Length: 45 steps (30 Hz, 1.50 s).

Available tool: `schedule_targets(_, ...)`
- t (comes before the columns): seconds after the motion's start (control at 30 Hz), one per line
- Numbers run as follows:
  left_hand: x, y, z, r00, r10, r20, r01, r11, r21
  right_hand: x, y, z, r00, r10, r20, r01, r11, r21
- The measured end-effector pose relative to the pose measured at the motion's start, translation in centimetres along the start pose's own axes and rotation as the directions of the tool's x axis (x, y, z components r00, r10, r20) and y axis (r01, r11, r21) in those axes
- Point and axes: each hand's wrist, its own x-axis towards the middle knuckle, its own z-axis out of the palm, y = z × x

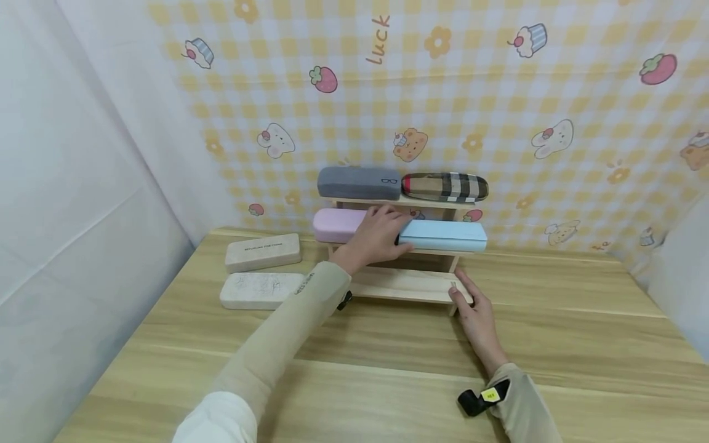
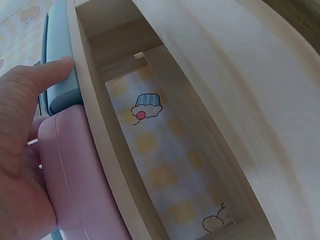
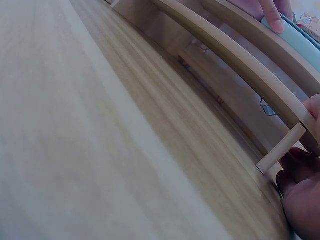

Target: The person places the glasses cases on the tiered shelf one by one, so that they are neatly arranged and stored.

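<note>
A stepped wooden rack with three levels stands against the cloth backdrop. On its middle level, a pink glasses case lies at the left and a light blue glasses case at the right. My left hand reaches across the pink one and pinches the blue case's left end; the thumb presses its front, while the other fingers are partly hidden behind. At the rack's lower right corner, my right hand grips the end of the bottom shelf, thumb on top.
The top level carries a grey case and a plaid case. Left of the rack, a beige case and a whitish case lie on the wooden table. A checked cloth hangs close behind.
</note>
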Motion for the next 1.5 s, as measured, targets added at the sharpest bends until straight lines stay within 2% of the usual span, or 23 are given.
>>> schedule_targets(0.1, 0.1, 0.0, -0.1, 1.0, 0.002, -0.005, -0.002, 1.0, 0.011, 0.0, 0.0, -0.1, 1.0, -0.001, -0.001, 0.001, 1.0, -0.004)
schedule_targets(0.27, 0.0, -0.2, 0.0, 0.999, 0.028, -0.024, -0.029, 0.999, -0.022, -0.1, 0.1, -0.1, 1.0, -0.002, 0.01, 0.002, 1.0, 0.0)
schedule_targets(0.33, -0.2, -0.4, 0.0, 0.998, 0.058, -0.039, -0.06, 0.997, -0.049, -0.1, 0.2, 0.0, 1.0, -0.001, 0.015, 0.001, 1.0, 0.002)
schedule_targets(0.43, -0.5, -1.0, 0.0, 0.983, 0.136, -0.126, -0.149, 0.983, -0.105, -0.1, 0.3, 0.0, 1.0, -0.002, 0.012, 0.002, 1.0, 0.005)
schedule_targets(0.5, -0.9, -1.3, -0.1, 0.954, 0.196, -0.226, -0.233, 0.961, -0.147, -0.1, 0.2, 0.0, 1.0, -0.005, 0.007, 0.005, 1.0, 0.011)
schedule_targets(0.6, -2.9, -1.8, -0.4, 0.884, 0.262, -0.386, -0.351, 0.919, -0.179, -0.3, 0.2, 0.3, 1.0, -0.007, 0.021, 0.007, 1.0, 0.015)
schedule_targets(0.67, -4.9, -2.0, -0.8, 0.84, 0.284, -0.462, -0.406, 0.894, -0.188, -0.5, 0.2, 0.4, 1.0, 0.002, 0.032, -0.002, 1.0, 0.008)
schedule_targets(0.7, -6.0, -2.1, -1.1, 0.827, 0.284, -0.486, -0.418, 0.887, -0.194, -0.6, 0.2, 0.4, 0.999, 0.006, 0.035, -0.006, 1.0, 0.002)
schedule_targets(0.77, -8.4, -2.5, -1.7, 0.814, 0.266, -0.516, -0.425, 0.878, -0.219, -0.7, 0.1, 0.3, 0.999, 0.009, 0.033, -0.009, 1.0, -0.007)
schedule_targets(0.87, -12.4, -3.9, -2.4, 0.835, 0.184, -0.519, -0.364, 0.892, -0.269, -0.7, 0.0, 0.0, 1.0, -0.004, 0.019, 0.004, 1.0, -0.01)
schedule_targets(0.93, -15.2, -5.5, -2.6, 0.841, 0.102, -0.532, -0.305, 0.901, -0.308, -0.6, -0.2, -0.1, 1.0, -0.018, 0.014, 0.018, 1.0, -0.008)
schedule_targets(0.97, -16.7, -6.5, -2.5, 0.835, 0.054, -0.548, -0.268, 0.909, -0.319, -0.6, -0.2, -0.1, 1.0, -0.018, 0.012, 0.018, 1.0, -0.008)
schedule_targets(1.03, -19.5, -8.7, -2.3, 0.81, -0.061, -0.583, -0.168, 0.929, -0.33, -0.6, -0.2, -0.1, 1.0, -0.014, 0.015, 0.014, 1.0, -0.017)
schedule_targets(1.07, -20.8, -9.8, -2.2, 0.797, -0.133, -0.59, -0.099, 0.934, -0.344, -0.6, -0.3, -0.1, 1.0, -0.009, 0.007, 0.009, 1.0, -0.024)
schedule_targets(1.1, -22.0, -10.8, -2.0, 0.783, -0.213, -0.584, -0.029, 0.926, -0.376, -0.7, -0.3, -0.1, 1.0, -0.004, 0.002, 0.004, 1.0, -0.026)
schedule_targets(1.17, -24.1, -12.6, -1.7, 0.765, -0.378, -0.522, 0.128, 0.883, -0.451, -0.7, -0.2, -0.1, 1.0, 0.001, -0.004, -0.001, 1.0, -0.031)
schedule_targets(1.2, -25.0, -13.3, -1.6, 0.761, -0.458, -0.459, 0.21, 0.844, -0.494, -0.8, -0.2, -0.1, 1.0, -0.001, -0.003, 0.001, 0.999, -0.033)
schedule_targets(1.23, -25.8, -13.8, -1.6, 0.76, -0.527, -0.38, 0.28, 0.793, -0.54, -0.8, -0.2, -0.1, 1.0, -0.004, -0.003, 0.004, 0.999, -0.037)
schedule_targets(1.27, -26.4, -14.2, -1.5, 0.757, -0.578, -0.305, 0.338, 0.746, -0.574, -0.8, -0.2, -0.1, 1.0, -0.011, -0.005, 0.011, 0.999, -0.037)
schedule_targets(1.3, -27.0, -14.5, -1.3, 0.756, -0.613, -0.232, 0.381, 0.7, -0.604, -0.8, -0.2, -0.1, 1.0, -0.012, 0.002, 0.012, 0.999, -0.041)
schedule_targets(1.33, -27.4, -14.8, -1.2, 0.755, -0.632, -0.174, 0.412, 0.664, -0.624, -0.8, -0.2, -0.1, 1.0, -0.014, 0.004, 0.014, 0.999, -0.049)
schedule_targets(1.4, -27.9, -15.3, -0.7, 0.755, -0.649, -0.097, 0.441, 0.611, -0.658, -0.8, -0.2, -0.1, 1.0, -0.015, 0.001, 0.015, 0.998, -0.058)
schedule_targets(1.5, -28.2, -15.9, -0.2, 0.767, -0.639, -0.051, 0.431, 0.573, -0.697, -0.7, -0.2, 0.1, 1.0, -0.004, -0.004, 0.004, 0.998, -0.066)
